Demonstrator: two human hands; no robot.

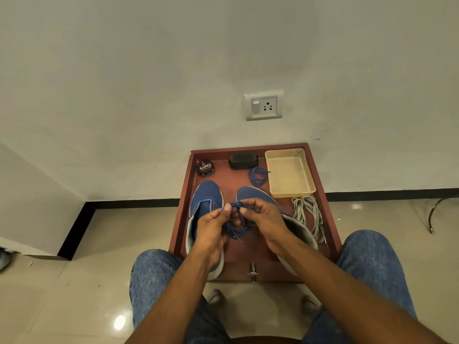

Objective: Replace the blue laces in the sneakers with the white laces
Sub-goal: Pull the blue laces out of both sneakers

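Both hands, left hand (211, 225) and right hand (260, 217), pinch the second blue lace (236, 228) above the unlaced sneakers (206, 207), bundling it; next, drop it by the first blue lace (257, 175) and grab the white laces (308, 214) at right.

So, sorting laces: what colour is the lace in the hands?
Blue lace, clearest in the head view.

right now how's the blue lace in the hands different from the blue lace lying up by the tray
The blue lace in the hands is held above the table, pinched by the left hand and right hand, its loops hanging loose between the sneakers. The other blue lace lies untouched in a small coil on the table beside the beige tray. Both are dark blue and out of the sneakers.
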